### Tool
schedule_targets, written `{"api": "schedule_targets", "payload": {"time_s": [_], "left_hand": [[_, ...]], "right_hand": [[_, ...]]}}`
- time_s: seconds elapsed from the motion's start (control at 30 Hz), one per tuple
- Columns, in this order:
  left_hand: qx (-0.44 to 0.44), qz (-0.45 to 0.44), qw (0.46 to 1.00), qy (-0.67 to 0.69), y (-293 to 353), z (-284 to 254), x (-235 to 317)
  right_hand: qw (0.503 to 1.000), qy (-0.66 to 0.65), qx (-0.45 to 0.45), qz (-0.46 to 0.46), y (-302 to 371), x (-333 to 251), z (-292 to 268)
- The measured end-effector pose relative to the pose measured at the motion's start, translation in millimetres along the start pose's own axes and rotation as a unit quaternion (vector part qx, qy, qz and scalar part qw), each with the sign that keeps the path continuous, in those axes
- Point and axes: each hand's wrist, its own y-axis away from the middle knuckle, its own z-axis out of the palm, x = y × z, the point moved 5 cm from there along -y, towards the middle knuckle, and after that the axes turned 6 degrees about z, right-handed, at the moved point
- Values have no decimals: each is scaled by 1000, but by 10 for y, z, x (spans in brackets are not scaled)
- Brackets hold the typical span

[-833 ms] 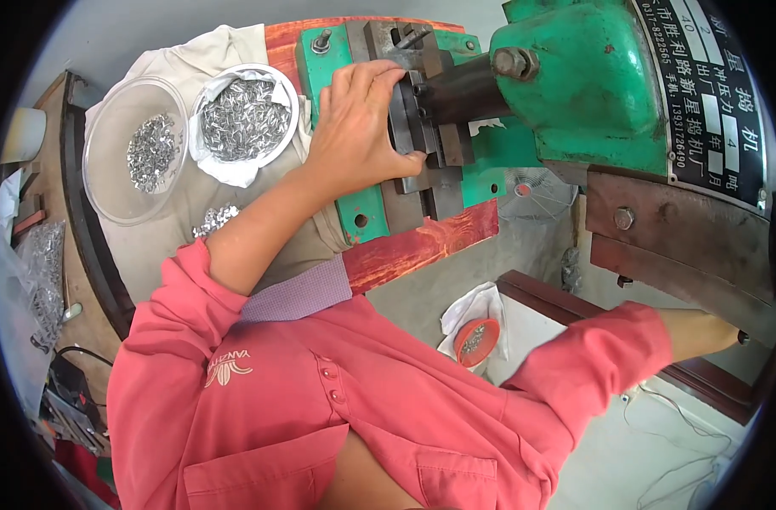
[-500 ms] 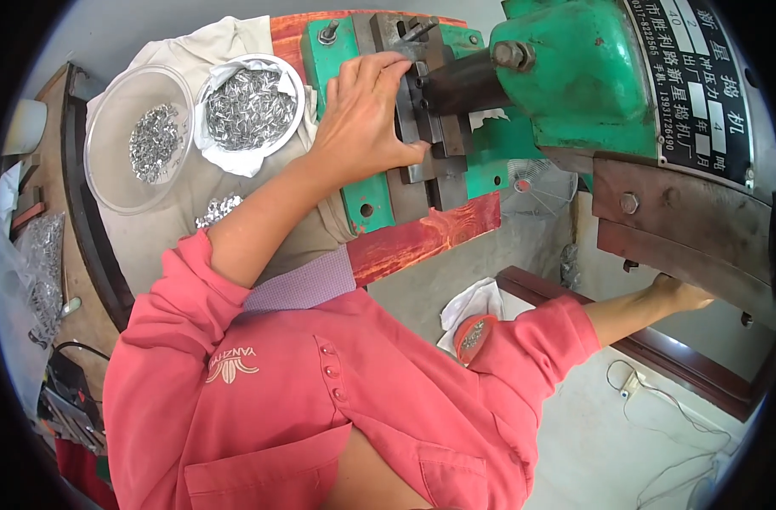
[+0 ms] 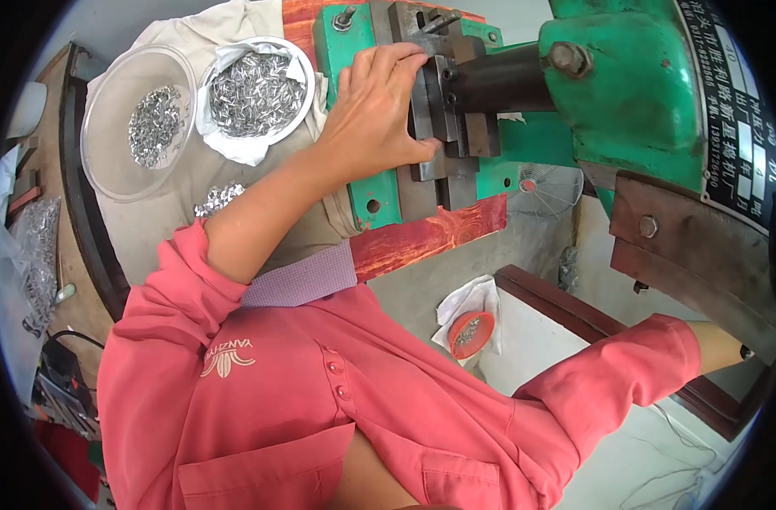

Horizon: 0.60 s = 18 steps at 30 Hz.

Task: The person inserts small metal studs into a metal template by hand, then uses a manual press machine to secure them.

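Note:
My left hand [image 3: 375, 115] lies on the left side of a dark steel die block [image 3: 441, 98] on the press bed. Its thumb and fingers are wide apart and grip the block near its two ends. Any small part between them is out of sight. A thick dark ram [image 3: 498, 82] from the green press head [image 3: 622, 98] meets the block's right side. My right forearm [image 3: 718, 347] stretches far to the right and disappears behind a heavy steel bar [image 3: 690, 251]. That bar hides my right hand.
Left of the press, a clear plastic tub [image 3: 94, 157] and a cloth-lined white bowl [image 3: 309, 81] hold small shiny metal pieces. A loose pile [image 3: 218, 198] lies on the cloth. Low at centre right is a red bowl [image 3: 487, 327], with a fan [image 3: 545, 189] behind.
My right arm has reached farther right, and its hand has passed out of sight behind the steel bar. The press appears slightly shifted right in view. My left hand stays against the die block.

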Motion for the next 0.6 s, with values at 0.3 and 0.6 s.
{"api": "schedule_targets", "payload": {"time_s": [0.3,0.6], "left_hand": [[-3,-2,999,44,64,19,-137],[-22,-11,1000,16,-33,26,-66]], "right_hand": [[999,43,3,-22,3070,-1295,1691],[997,66,30,-32,919,-574,472]]}}
